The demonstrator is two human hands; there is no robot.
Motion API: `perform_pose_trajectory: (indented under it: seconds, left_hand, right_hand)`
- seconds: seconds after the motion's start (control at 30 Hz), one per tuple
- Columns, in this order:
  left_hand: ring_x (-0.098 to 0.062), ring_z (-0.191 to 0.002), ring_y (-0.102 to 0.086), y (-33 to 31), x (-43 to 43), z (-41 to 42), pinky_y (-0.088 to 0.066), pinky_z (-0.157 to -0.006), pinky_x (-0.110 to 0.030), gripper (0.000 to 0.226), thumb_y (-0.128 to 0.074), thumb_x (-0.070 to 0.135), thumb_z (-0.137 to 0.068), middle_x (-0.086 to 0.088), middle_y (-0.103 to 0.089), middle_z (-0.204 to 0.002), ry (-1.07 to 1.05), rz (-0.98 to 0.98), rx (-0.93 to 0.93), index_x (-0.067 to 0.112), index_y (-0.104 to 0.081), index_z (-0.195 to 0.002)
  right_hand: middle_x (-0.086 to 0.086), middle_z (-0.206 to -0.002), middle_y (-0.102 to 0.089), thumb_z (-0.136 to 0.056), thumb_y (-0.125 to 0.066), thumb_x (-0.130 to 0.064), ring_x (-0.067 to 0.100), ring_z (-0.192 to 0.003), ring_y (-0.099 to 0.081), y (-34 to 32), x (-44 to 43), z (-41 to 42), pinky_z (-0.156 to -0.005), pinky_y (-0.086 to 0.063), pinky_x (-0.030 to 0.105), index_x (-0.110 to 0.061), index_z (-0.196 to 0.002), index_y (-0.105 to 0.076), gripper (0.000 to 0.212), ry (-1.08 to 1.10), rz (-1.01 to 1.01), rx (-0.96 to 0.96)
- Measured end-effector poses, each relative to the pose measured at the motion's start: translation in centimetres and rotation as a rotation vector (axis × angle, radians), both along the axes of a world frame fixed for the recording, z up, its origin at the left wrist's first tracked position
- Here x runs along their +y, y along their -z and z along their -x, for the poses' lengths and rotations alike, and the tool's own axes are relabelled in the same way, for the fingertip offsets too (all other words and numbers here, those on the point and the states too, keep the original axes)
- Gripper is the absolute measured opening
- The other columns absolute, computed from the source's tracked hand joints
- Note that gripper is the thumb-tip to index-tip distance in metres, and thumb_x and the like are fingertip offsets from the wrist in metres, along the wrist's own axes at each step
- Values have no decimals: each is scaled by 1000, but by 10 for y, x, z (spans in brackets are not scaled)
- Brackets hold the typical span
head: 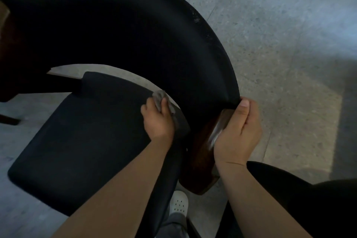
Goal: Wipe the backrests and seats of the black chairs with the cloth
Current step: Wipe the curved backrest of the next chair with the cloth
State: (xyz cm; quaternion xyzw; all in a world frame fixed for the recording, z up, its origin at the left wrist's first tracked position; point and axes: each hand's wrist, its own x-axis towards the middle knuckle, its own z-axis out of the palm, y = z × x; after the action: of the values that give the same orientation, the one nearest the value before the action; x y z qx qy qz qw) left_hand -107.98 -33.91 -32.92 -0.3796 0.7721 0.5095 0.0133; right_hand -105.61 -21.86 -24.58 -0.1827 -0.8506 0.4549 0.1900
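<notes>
A black chair fills the view from above. Its curved black backrest (119, 31) arcs over the top and right, and its flat black seat (81, 141) lies below left. My left hand (157, 120) grips a small grey cloth (160, 96) and presses it on the seat's back right corner, close to the backrest. My right hand (238, 133) is wrapped round the end of the backrest where it meets the brown wooden armrest (201, 152), thumb on the black edge.
Speckled grey floor (280, 44) spreads to the right and shows through the gap between seat and backrest. A white perforated shoe (178, 203) stands under the chair near the bottom. A second black rounded shape (318, 208) sits at the bottom right.
</notes>
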Motion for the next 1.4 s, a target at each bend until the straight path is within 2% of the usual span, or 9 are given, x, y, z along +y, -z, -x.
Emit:
perform_pose_trajectory:
  seconds: [0.2,0.4,0.6,0.7,0.8,1.03,1.2,1.3,1.4]
  left_hand:
    - [6,-85,-52,-61,-1,12,-41,-70,-6,22,-51,38,-99,1,-49,-106,102,-35,370,17,-54,-104]
    - [1,-87,-51,-137,16,28,-40,-74,-7,24,-60,37,-94,4,-51,-103,308,143,688,16,-60,-104]
    - [-10,-75,-53,-133,30,65,-48,-56,-26,32,-73,43,-83,-2,-50,-100,526,468,632,17,-63,-99]
    - [-10,-69,-49,-129,23,76,-36,-51,-19,30,-72,43,-83,-3,-50,-98,537,557,621,16,-62,-94]
    - [-7,-76,-49,-123,15,78,-34,-59,-16,31,-64,45,-89,-1,-50,-104,350,490,544,17,-59,-101]
    - [-8,-77,-49,-86,17,47,-48,-71,-34,33,-44,44,-100,0,-48,-100,46,243,363,13,-53,-104]
    - [-2,-79,-46,-112,31,51,-41,-66,-17,38,-49,49,-93,5,-46,-98,85,286,577,12,-55,-100]
    - [-2,-75,-44,-112,42,59,-36,-61,-16,37,-52,50,-91,7,-45,-97,157,371,549,14,-57,-98]
    - [-2,-73,-44,-100,44,61,-33,-61,-14,34,-49,48,-93,8,-45,-93,56,326,532,15,-56,-94]
  right_hand:
    - [-13,-73,-45,-104,-29,-30,2,-66,-45,-5,-1,0,-62,-34,14,-22,-89,-52,29,-14,3,1]
    - [-10,-70,-45,-103,-30,-31,4,-65,-42,-12,-2,1,-60,-35,24,-31,-77,-45,30,-10,84,-14]
    - [-6,-70,-47,-103,-26,-35,4,-64,-42,-5,-2,0,-58,-32,19,-20,-80,-49,36,3,42,-33]
    - [-6,-70,-47,-101,-25,-38,5,-63,-42,-5,-2,-1,-58,-31,18,-19,-80,-49,37,7,17,-30]
    - [-7,-69,-45,-102,-26,-37,4,-62,-41,-5,-2,-1,-58,-31,18,-21,-81,-49,35,0,16,-28]
    - [-7,-74,-49,-101,-24,-42,3,-67,-47,-4,-2,-1,-60,-33,13,-13,-90,-57,45,3,23,-19]
    - [4,-80,-56,-101,-24,-41,9,-70,-47,-1,-2,0,-62,-33,17,-5,-93,-59,51,-13,41,-2]
    - [6,-82,-57,-101,-23,-42,14,-74,-51,0,-2,0,-63,-35,24,-5,-93,-59,52,-19,50,0]
    - [8,-82,-57,-101,-24,-40,18,-74,-52,2,-2,1,-63,-35,24,-4,-92,-58,51,-21,38,14]
